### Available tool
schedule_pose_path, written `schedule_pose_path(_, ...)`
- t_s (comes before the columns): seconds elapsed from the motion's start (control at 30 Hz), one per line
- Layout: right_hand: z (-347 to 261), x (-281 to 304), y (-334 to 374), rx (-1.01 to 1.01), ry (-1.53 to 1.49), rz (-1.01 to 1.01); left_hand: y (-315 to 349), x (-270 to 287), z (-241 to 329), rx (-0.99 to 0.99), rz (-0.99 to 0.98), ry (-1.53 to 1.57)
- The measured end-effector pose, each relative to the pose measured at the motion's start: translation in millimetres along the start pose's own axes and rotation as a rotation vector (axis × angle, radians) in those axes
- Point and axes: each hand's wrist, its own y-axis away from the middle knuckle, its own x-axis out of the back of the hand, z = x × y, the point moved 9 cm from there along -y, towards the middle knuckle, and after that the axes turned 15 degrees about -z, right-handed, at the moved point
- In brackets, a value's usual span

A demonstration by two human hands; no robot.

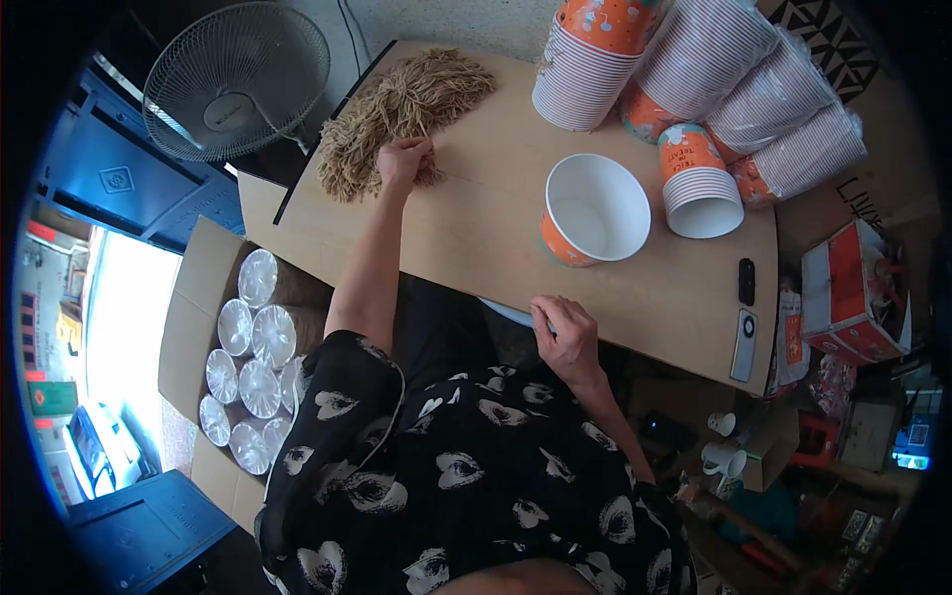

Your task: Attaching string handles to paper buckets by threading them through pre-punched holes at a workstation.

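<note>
A heaped bundle of beige twisted cords (pixel 421 89) lies at the far left of the table. At its near right edge my left hand (pixel 403 164) is closed in a pinch on the cords; how many it grips cannot be made out. My right hand (pixel 567 339) is curled closed by the table's near edge, and its fingers hide whatever is in them. Just beyond it, a wide orange paper bucket (pixel 570 244) with a white inside stands upright, its open mouth facing up. My right hand does not touch it.
Stacked paper buckets (pixel 585 79), a shorter stack lying tilted (pixel 702 203), and plastic-wrapped stacks (pixel 778 94) fill the far right. A black object (pixel 746 282) and a silver remote (pixel 743 347) lie near the right edge. Left are a carton (pixel 198 297) of wrapped cups and a fan (pixel 236 84).
</note>
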Motion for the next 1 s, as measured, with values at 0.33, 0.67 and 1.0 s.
schedule_pose_path(0.33,4.9,-6.2,4.9,-0.020,-0.011,-0.021,3.7,-5.7,-16.9,0.087,-0.034,0.218)
schedule_pose_path(0.67,35.5,-20.9,5.0,-0.163,-0.377,0.008,125.4,-47.0,70.8,-0.608,0.086,-0.765)
schedule_pose_path(1.0,63.6,-91.9,-10.4,-0.357,-1.180,-0.337,298.1,-156.6,57.9,-0.187,-0.530,-0.333)
